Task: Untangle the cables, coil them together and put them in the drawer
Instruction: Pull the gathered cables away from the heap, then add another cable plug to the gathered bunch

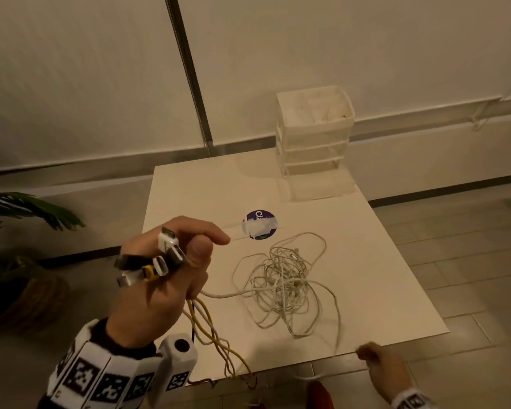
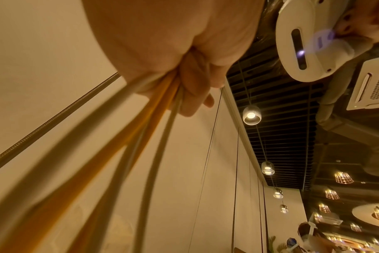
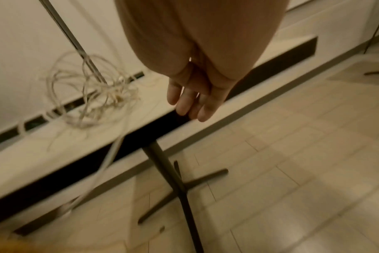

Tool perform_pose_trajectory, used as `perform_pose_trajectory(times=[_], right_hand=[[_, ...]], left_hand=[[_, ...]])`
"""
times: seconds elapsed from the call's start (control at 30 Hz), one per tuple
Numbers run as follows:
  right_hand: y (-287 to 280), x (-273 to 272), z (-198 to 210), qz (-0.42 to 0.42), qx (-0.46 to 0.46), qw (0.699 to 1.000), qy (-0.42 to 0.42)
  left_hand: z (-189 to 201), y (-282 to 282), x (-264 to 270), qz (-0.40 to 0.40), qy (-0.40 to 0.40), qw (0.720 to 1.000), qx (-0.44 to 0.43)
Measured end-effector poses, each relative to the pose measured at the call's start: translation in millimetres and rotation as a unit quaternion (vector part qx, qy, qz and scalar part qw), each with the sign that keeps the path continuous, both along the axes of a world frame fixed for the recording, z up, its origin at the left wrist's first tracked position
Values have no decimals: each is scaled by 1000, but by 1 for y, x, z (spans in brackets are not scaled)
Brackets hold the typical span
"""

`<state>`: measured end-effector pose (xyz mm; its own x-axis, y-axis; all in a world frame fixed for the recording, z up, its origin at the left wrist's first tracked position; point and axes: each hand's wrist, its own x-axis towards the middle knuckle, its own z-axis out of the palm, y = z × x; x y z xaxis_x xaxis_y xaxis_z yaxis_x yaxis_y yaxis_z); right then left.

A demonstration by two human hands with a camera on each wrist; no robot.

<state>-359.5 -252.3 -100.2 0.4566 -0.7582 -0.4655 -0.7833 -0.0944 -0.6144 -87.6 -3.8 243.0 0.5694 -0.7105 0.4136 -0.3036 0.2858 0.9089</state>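
Observation:
My left hand (image 1: 171, 267) is raised over the table's left edge and grips a bundle of cable ends, with several USB plugs (image 1: 160, 261) sticking out above the fist. Yellow and white cables (image 1: 210, 329) (image 2: 141, 137) hang down from it past the front edge. One white cable runs from the fist to a tangled white heap (image 1: 283, 281) (image 3: 93, 95) in the middle of the table. My right hand (image 1: 381, 367) (image 3: 193, 99) is at the front edge, right of the heap, fingers straight and holding nothing. A translucent drawer unit (image 1: 314, 143) stands at the back right.
The white table (image 1: 381, 276) has a round blue sticker (image 1: 260, 224) near its centre. A potted plant (image 1: 15, 246) stands on the floor to the left. The table's dark leg and cross foot (image 3: 175, 179) stand on the tiled floor below.

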Motion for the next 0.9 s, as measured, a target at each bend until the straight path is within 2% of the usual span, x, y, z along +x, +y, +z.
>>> perform_pose_trajectory(times=[0.03, 0.1, 0.23, 0.3, 0.37, 0.43, 0.6, 0.73, 0.9], right_hand=[[-8, 9, 10, -3, 17, 1000, 0], [-21, 28, 47, -18, -17, 1000, -13], [-46, 61, 89, -4, -26, 999, -40], [-61, 91, 100, 35, -36, 997, -55], [-74, 130, 105, 118, -54, 990, -48], [-83, 174, 103, 191, -85, 977, -35], [-90, 250, 70, 221, -94, 969, 62], [-86, 260, 36, 256, -99, 956, 103], [-77, 259, 33, 266, -88, 952, 122]], left_hand=[[-2, -1, -2, 11, -13, 1000, 7], [-3, -4, -5, 30, -26, 999, 19], [-1, -13, -8, 54, -17, 998, 10], [0, -18, -9, 54, -2, 999, 3], [-2, -22, -12, 43, 15, 999, -12], [-2, -26, -17, 56, 21, 998, -5], [-4, -36, -28, 145, 51, 988, 33], [-7, -38, -27, 215, 49, 975, 32], [-8, -32, -26, 240, 99, 964, 58]])
